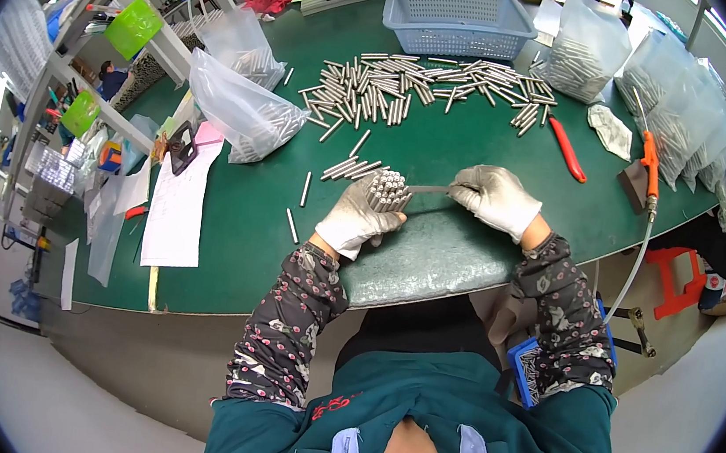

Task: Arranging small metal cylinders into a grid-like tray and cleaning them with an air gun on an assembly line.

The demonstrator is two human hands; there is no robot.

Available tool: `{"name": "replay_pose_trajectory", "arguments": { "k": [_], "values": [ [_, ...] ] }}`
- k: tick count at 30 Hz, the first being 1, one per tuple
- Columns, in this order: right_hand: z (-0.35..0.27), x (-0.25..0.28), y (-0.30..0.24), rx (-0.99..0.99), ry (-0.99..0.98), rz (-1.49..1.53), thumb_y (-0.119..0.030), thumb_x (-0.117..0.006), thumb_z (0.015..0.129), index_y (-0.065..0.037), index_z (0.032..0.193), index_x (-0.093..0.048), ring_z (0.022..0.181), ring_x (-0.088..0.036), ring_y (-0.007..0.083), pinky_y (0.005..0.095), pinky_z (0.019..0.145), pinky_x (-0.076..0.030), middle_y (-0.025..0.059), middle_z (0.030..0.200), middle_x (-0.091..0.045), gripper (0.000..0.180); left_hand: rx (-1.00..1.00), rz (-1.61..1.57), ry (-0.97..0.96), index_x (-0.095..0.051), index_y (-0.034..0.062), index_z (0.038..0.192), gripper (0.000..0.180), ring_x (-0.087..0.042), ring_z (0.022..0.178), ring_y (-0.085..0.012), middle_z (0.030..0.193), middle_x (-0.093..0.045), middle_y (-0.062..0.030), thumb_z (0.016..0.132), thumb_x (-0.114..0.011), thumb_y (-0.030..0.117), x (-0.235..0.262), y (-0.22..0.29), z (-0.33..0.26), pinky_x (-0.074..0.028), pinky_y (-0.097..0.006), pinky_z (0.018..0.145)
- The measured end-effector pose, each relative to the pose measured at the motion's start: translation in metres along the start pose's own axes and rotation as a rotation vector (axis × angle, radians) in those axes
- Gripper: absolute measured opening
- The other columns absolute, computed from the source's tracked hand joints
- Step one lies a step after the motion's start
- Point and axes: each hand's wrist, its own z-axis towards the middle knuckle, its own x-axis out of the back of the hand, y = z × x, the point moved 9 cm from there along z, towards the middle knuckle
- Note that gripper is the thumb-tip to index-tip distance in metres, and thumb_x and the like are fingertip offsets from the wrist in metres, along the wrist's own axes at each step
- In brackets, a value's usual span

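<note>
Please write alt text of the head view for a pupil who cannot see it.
A person's gloved left grip holds a bundle of metal rods while the right grip pinches a thin strip reaching to it. Loose rods lie scattered on the green table beyond, near a blue basket.

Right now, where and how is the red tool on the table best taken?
By the near half of the red tool, I think, from the near side with the right hand, once it releases the thin grey strip. The tool lies flat, its near end free of other things, its far end close to loose metal pins.
</note>
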Motion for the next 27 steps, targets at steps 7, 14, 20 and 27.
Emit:
{"name": "replay_pose_trajectory", "arguments": {
  "k": [7, 14, 20, 27],
  "values": [
    [-0.002, -0.024, -0.016, -0.093, -0.032, 0.080, -0.036, -0.051, 0.082, -0.012, 0.090, -0.066, 0.075, -0.061, 0.0322, 0.0373, 0.070, -0.049, 0.0132, 0.081, -0.064, 0.030, -0.031, 0.018, 0.050, -0.044, 0.0025, 0.114, 0.051, -0.052, 0.060, -0.0078, 0.088, -0.056, -0.0017, 0.069, -0.066, -0.006, 0.004, 0.003, -0.001, -0.040, -0.019, 0.036],
    [0.000, -0.028, -0.037, -0.063, 0.014, 0.137, -0.037, -0.050, 0.082, -0.014, 0.090, -0.065, 0.071, -0.061, 0.0327, 0.0395, 0.067, -0.048, 0.0138, 0.077, -0.063, 0.029, -0.083, -0.108, 0.068, -0.042, 0.0024, 0.116, 0.054, -0.054, 0.060, -0.0085, 0.087, -0.055, -0.0024, 0.069, -0.065, -0.008, 0.009, 0.002, -0.002, -0.040, -0.019, 0.035],
    [-0.005, -0.010, -0.002, -0.165, 0.008, 0.062, -0.036, -0.049, 0.083, -0.012, 0.090, -0.065, 0.072, -0.062, 0.0317, 0.0386, 0.067, -0.049, 0.0132, 0.078, -0.064, 0.029, -0.115, -0.122, 0.086, -0.047, 0.0027, 0.109, 0.044, -0.052, 0.057, -0.0080, 0.083, -0.055, -0.0007, 0.070, -0.066, -0.005, 0.012, 0.002, 0.004, -0.038, -0.019, 0.034],
    [0.002, -0.012, -0.001, -0.187, 0.011, 0.022, -0.035, -0.050, 0.083, -0.011, 0.089, -0.066, 0.076, -0.062, 0.0300, 0.0362, 0.070, -0.050, 0.0121, 0.081, -0.065, 0.029, -0.085, -0.126, 0.065, -0.046, 0.0028, 0.108, 0.044, -0.052, 0.057, -0.0092, 0.082, -0.054, -0.0015, 0.070, -0.066, -0.005, 0.013, 0.003, 0.000, -0.039, -0.019, 0.034]
  ]
}}
